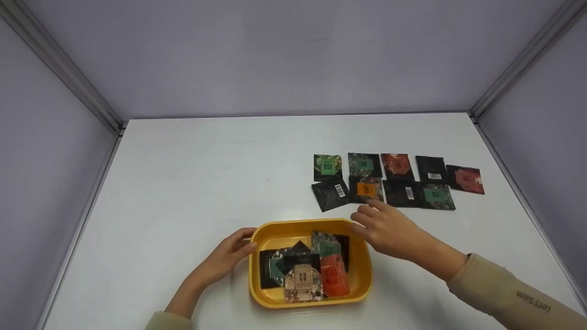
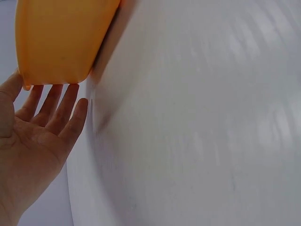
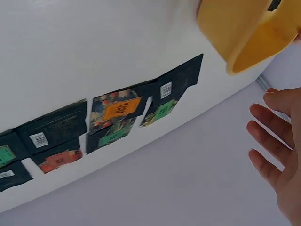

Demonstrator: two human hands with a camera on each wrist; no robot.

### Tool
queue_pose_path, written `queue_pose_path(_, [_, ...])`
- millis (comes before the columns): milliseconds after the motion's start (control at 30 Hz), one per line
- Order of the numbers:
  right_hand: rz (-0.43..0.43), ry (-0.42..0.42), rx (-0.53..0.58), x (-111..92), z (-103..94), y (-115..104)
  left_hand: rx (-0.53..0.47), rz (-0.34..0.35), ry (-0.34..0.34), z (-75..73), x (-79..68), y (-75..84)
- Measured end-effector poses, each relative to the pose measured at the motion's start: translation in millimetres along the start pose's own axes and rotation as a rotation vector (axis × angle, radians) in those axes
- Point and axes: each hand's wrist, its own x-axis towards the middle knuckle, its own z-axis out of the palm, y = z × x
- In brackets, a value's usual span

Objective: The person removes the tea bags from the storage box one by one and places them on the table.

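Observation:
A yellow plastic tub [image 1: 362, 277] stands near the front of the white table with several square printed sachets inside, among them a beige floral sachet [image 1: 303, 279] and a red one [image 1: 335, 277]. My left hand [image 1: 224, 256] rests against the tub's left end, its thumb at the rim and its fingertips touching the outer wall in the left wrist view. Past the tub's far right corner hovers my right hand [image 1: 387, 231], fingers loosely bent, nothing between them in the right wrist view. Nearest to it lies the orange-labelled sachet [image 1: 367, 189].
Two uneven rows of sachets lie behind the tub to the right, including a black barcoded sachet [image 1: 331, 195], a green-labelled sachet [image 1: 327, 167] and a red sachet [image 1: 466, 178] at the far right end. Pale purple panels [image 1: 293, 59] enclose the table's back and sides.

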Motion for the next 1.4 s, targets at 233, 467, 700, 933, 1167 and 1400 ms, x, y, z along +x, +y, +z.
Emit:
queue_pose_path(233, [-0.155, -0.042, -0.035, 25.6, -0.1, -23.5, 0.010, -0.004, 0.005, -0.2, -0.1, 0.3])
queue_pose_path(467, [-0.238, -0.095, -0.012, 43.0, 10.4, -43.1, 0.010, -0.010, 0.006, 0.3, -0.4, -0.2])
queue_pose_path(700, [-0.325, -0.156, -0.018, 57.0, 11.8, -60.8, 0.007, 0.003, -0.001, 0.5, 0.0, -1.3])
queue_pose_path(933, [-0.387, -0.199, -0.014, 68.7, 16.1, -72.6, 0.006, 0.005, 0.002, 0.1, -0.2, -0.5])
queue_pose_path(1167, [-0.423, -0.316, 0.014, 75.5, 18.6, -80.9, 0.030, -0.017, 0.017, -0.4, 0.5, -0.5])
queue_pose_path(1400, [-0.452, -0.385, 0.027, 79.2, 21.5, -86.7, 0.046, -0.023, 0.028, 0.5, 1.2, -1.0])
